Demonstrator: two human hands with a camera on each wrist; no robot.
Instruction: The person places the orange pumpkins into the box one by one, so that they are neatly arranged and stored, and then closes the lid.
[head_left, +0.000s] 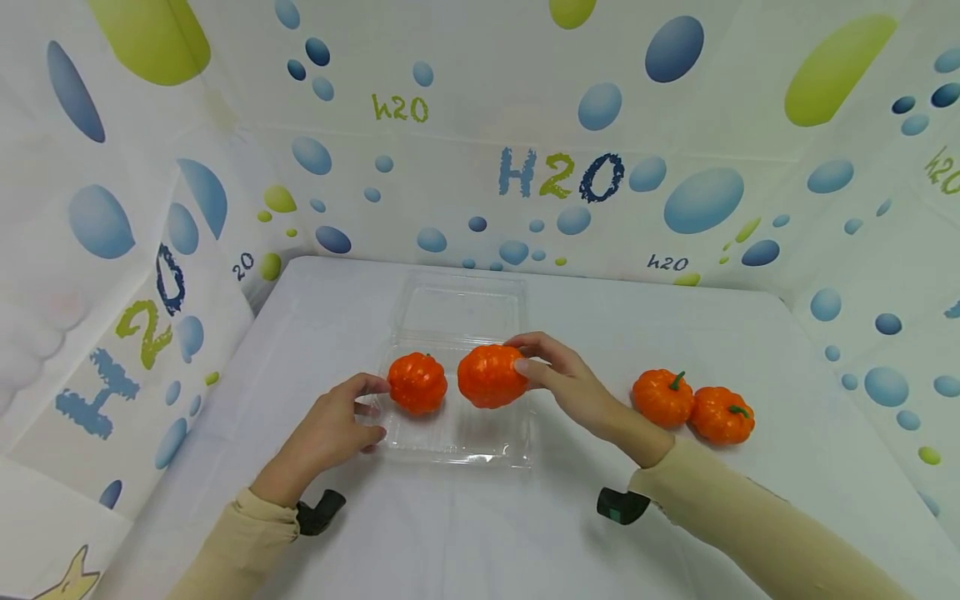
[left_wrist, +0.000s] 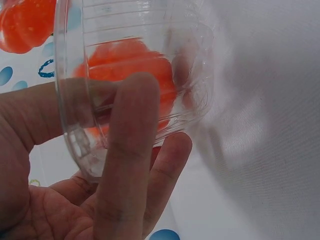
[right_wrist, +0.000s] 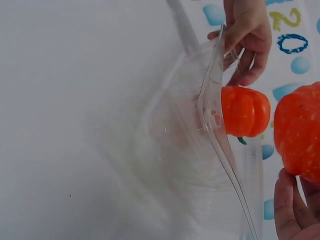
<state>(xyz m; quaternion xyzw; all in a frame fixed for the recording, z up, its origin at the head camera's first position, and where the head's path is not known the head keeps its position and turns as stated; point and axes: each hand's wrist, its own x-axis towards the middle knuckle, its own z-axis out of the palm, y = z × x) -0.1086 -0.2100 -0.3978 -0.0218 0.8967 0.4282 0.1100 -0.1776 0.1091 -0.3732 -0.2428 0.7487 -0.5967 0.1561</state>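
Note:
My right hand (head_left: 562, 379) holds a small orange toy pumpkin (head_left: 491, 377) by its right side, above the right part of a clear plastic clamshell container (head_left: 487, 457). A second orange pumpkin (head_left: 417, 383), green stem just showing, sits in the container's left part. At the container's left edge is my left hand (head_left: 333, 429). In the left wrist view its curled fingers (left_wrist: 127, 160) grip the container's wall (left_wrist: 75, 145), one finger showing through the plastic. The right wrist view shows the held pumpkin (right_wrist: 302, 132) in my fingertips, higher than the container's rim.
Two more orange pumpkins with green stems, one (head_left: 663, 397) touching the other (head_left: 722, 415), lie on the white-covered table (head_left: 600, 325) to the right. The container's open lid (head_left: 461, 308) lies toward the back. A printed curtain (head_left: 465, 167) encloses the table's back and sides.

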